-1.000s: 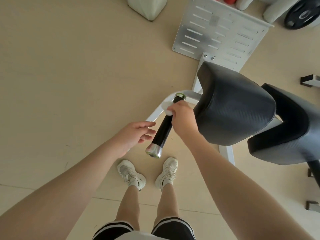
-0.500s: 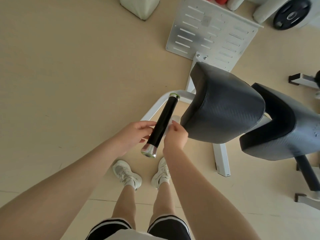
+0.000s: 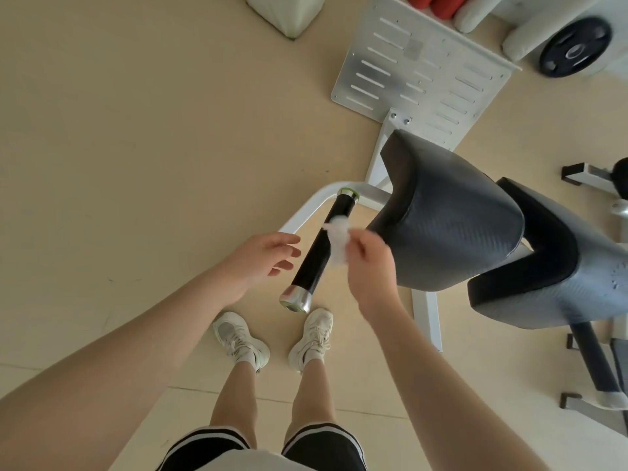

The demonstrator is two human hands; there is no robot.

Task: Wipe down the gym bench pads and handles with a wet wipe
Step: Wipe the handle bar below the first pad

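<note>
Wet wipe, white and crumpled, is pinched in the grip of the right hand and lies against the right side of the black handle, about midway along it. Whether the wipe presses the handle or only overlaps it in this view I cannot tell. Just left of the handle, the left hand hovers with its fingers relaxed and spread, grasping nothing and not touching the handle. The handle slants from a chrome end cap near the person up to a green-ringed collar on the white frame. Right of the hands sits a dark padded cushion, with a second pad beyond it to the right. Farther off lies a slotted metal footplate, and a black weight plate at far right. White sneakers stand on the beige floor below.
</note>
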